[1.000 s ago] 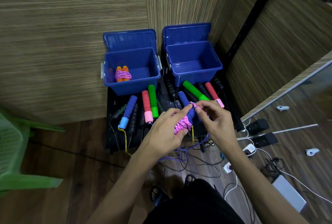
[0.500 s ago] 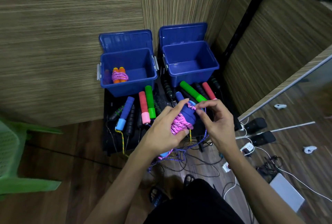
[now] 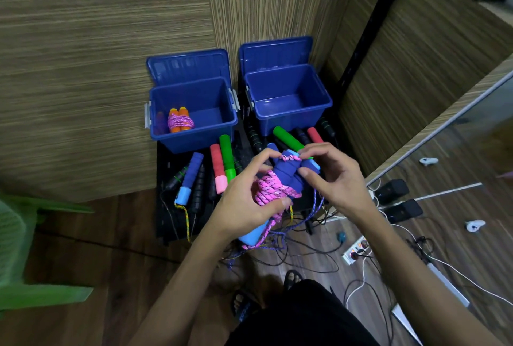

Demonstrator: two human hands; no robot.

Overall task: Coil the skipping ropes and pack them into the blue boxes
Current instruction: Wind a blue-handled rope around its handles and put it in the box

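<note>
Wood-panelled walls meet a dark wooden floor. At frame centre my left hand [image 3: 244,201] clasps the blue-handled rope [image 3: 277,187], pink cord bunched under my thumb so the coil cannot spring loose. My right hand [image 3: 330,176] pinches the cord's end at the handle tops, I judge to tuck it in. Just above, the left blue box [image 3: 194,140] holds one coiled orange-handled rope [image 3: 179,120]; the right blue box [image 3: 288,120] looks empty. Loose ropes [image 3: 222,162] lie between.

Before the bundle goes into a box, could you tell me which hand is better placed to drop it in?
Left, probably: the left hand already grips the pink-wrapped blue handles, while the right hand only pinches the rope end at the top.
</note>
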